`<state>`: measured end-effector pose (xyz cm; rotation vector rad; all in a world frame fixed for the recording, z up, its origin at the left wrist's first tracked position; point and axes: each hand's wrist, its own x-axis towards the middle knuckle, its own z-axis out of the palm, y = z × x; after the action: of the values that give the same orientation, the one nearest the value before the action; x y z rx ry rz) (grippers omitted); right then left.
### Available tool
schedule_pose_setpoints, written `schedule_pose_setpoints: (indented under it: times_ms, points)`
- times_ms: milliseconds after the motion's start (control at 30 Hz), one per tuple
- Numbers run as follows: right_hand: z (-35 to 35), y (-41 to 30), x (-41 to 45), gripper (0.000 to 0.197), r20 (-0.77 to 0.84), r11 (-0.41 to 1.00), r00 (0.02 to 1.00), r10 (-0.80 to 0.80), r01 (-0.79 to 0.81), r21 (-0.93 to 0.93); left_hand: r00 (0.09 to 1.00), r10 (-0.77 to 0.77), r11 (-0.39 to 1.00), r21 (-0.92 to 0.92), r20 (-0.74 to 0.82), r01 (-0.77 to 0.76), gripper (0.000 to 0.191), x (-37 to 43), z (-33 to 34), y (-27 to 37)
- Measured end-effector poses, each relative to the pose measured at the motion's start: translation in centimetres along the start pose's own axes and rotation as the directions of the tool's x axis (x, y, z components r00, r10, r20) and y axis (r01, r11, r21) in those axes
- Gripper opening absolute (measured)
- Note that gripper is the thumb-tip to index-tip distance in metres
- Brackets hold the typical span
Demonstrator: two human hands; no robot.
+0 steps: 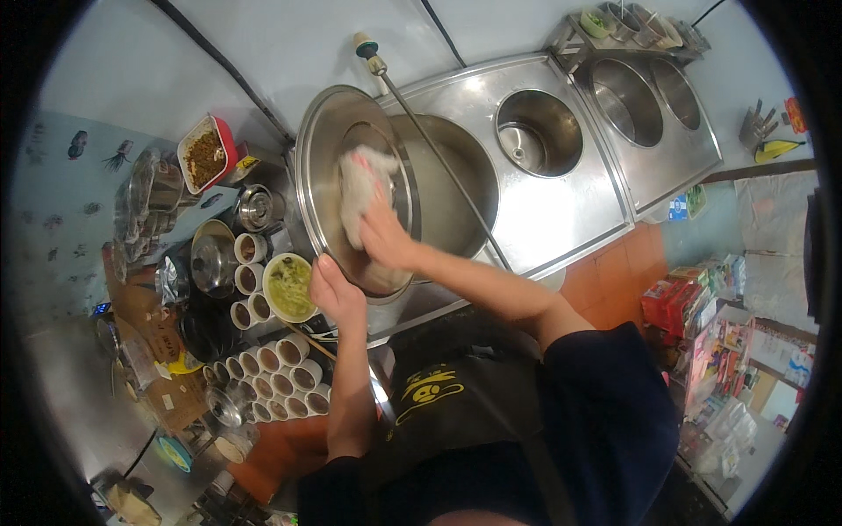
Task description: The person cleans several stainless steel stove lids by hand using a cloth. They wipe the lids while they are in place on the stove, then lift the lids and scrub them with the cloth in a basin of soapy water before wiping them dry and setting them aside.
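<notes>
My left hand (337, 292) grips the lower rim of a large round stainless-steel lid (318, 191), which is tilted up at the left end of the steel counter. A pale cloth (362, 187) with red marks lies pressed against the lid's face under my right hand (388, 237). Behind the lid, a big round pot well (454, 184) holds cloudy liquid; the lid hides its left part. A thin metal pipe (447, 161) runs slantwise over this well. Just left of my left hand stands a bowl of green vegetables in liquid (289, 288).
Several filled white cups (268, 358) stand in rows at the left, near a lidded steel pot (214, 263) and a red-rimmed tub of brown food (205, 158). The steel counter (566, 217) has another round well (539, 133). Red packages (671, 302) are at the right.
</notes>
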<state>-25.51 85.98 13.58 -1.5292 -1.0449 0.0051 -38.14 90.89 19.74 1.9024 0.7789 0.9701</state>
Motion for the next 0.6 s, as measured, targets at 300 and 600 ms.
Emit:
schedule_pose_setpoints:
  times_ms: [300,600]
  points:
    - [0.4,-3.0,6.8,0.061,0.001,0.975,0.976,0.216,-0.216,-0.049,0.978,0.005,1.000,-0.029,-0.207,-0.011,0.036,1.3,-0.8,1.8]
    - [-5.1,6.0,-5.5,0.054,-0.100,0.925,0.939,0.329,-0.342,-0.164,0.931,-0.327,0.878,-0.417,-0.163,0.235,0.038,3.8,-4.0,1.7]
